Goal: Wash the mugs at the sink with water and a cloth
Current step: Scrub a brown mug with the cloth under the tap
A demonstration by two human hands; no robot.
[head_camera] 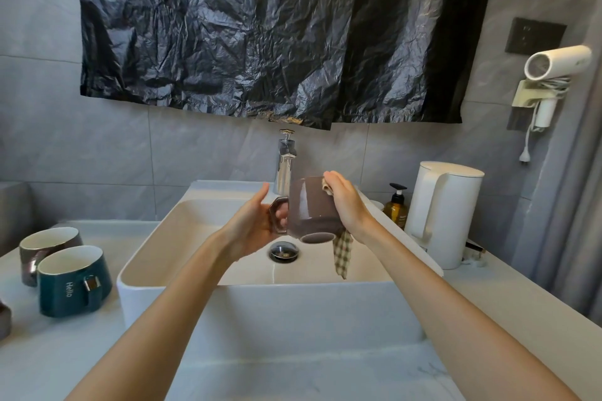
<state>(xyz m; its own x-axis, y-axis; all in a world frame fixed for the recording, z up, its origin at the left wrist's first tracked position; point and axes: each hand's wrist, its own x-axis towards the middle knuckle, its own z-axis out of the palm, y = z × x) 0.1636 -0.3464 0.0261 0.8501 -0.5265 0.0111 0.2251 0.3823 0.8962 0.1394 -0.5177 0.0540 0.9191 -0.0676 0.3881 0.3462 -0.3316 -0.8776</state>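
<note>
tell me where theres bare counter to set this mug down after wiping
Bare counter runs along the front, between the sink and the near edge, and on the right in front of the kettle. Crowded: the left, with the teal mug and dark mug, and the gap between sink and kettle, where the soap bottle stands.

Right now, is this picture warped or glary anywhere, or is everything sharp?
Head view: the wide lens bows the tile lines and the sink rim; glare streaks the black plastic sheet and glints on the brown mug; the mug and checked cloth look sharp.
</note>
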